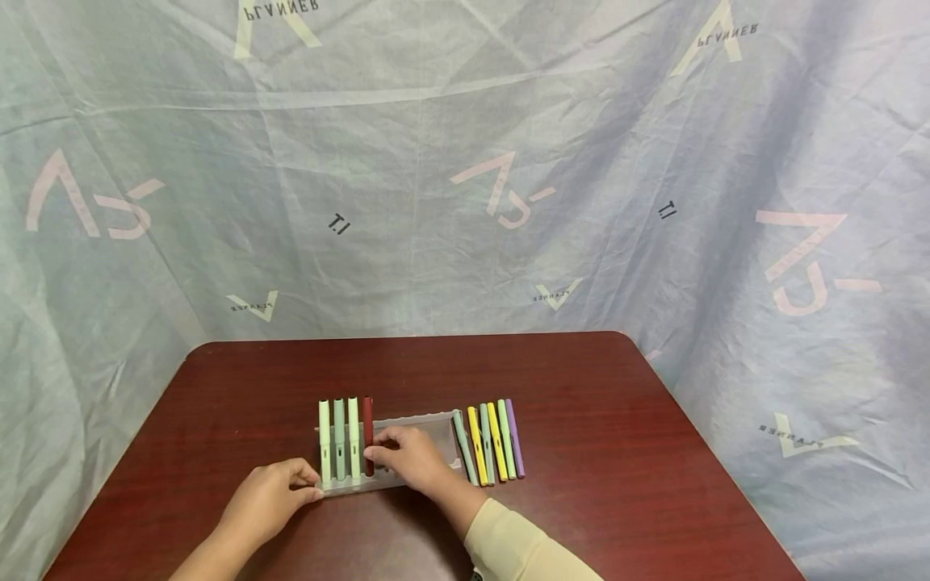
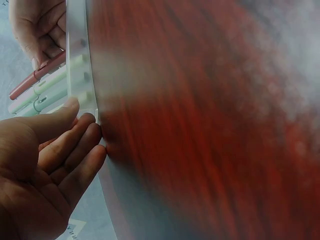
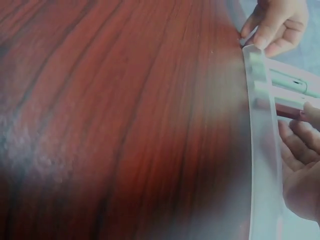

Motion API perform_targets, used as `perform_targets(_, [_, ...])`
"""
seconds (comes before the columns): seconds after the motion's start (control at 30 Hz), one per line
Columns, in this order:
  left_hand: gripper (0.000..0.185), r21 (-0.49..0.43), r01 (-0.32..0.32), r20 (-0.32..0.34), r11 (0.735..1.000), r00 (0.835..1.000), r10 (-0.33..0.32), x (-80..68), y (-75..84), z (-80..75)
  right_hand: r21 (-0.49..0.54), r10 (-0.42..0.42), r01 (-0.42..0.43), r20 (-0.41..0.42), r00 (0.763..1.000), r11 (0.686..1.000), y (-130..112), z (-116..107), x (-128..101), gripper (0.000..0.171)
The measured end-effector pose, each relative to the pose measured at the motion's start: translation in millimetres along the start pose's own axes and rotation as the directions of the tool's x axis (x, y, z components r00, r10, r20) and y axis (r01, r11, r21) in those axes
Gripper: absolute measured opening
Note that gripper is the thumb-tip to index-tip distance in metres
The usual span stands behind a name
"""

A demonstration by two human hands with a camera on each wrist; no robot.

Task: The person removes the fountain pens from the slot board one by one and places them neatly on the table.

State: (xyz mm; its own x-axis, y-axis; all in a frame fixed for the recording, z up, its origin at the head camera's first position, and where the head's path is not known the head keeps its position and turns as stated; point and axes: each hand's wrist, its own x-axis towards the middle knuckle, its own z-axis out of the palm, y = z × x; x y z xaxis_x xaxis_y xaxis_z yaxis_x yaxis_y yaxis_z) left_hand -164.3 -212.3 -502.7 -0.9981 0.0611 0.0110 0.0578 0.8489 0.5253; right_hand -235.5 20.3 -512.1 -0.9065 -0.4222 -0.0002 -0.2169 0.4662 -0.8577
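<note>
On the dark red desk (image 1: 581, 387), backed by a pale printed sheet (image 1: 465, 161), we see the work going on near the front edge. We start with the largest piece: a clear slotted pen tray (image 1: 429, 424), lying flat and square to us. Our left hand (image 1: 270, 499) steadies its near left corner — in the left wrist view the fingers (image 2: 75, 150) lie almost straight against the tray's edge, the thumb resting on top, so we would call that hand relaxed and pressing rather than gripping. Our right hand (image 1: 410, 458) rests over the middle of the tray, its fingertips pinching the dark red pen (image 1: 368, 436), which sits in the fourth slot from the left.

Beside that pen, three pale green pens (image 1: 339, 440) already lie in the first three slots, side by side. Just right of the tray, five loose pens (image 1: 490, 442) wait on the desk in a close row — grey-green, yellow, another greyish one, light green and purple, as far as we can tell.

We judge the filling to be nearly half done: three pens seated, the red one being settled, five left outside, and the right part of the tray unfilled.
</note>
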Motion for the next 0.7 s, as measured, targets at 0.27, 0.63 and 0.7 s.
perform_targets(0.27, [0.014,-0.007,-0.005,-0.007,1.0,1.0,0.004,-0.4,-1.9,0.7,0.03,-0.004,0.004,-0.022,1.0,1.0,-1.4,4.0,-0.4,0.015])
perform_targets(0.63, [0.015,-0.006,-0.011,-0.018,1.0,1.0,0.011,-1.3,-0.6,0.9,0.04,-0.035,0.037,-0.051,0.998,0.998,-1.4,5.7,0.2,0.014])
perform_targets(0.7, [0.015,-0.007,-0.009,-0.024,1.0,1.0,0.009,-1.3,-0.1,0.9,0.055,-0.047,0.05,-0.063,0.997,0.997,-3.2,4.5,0.2,0.014])
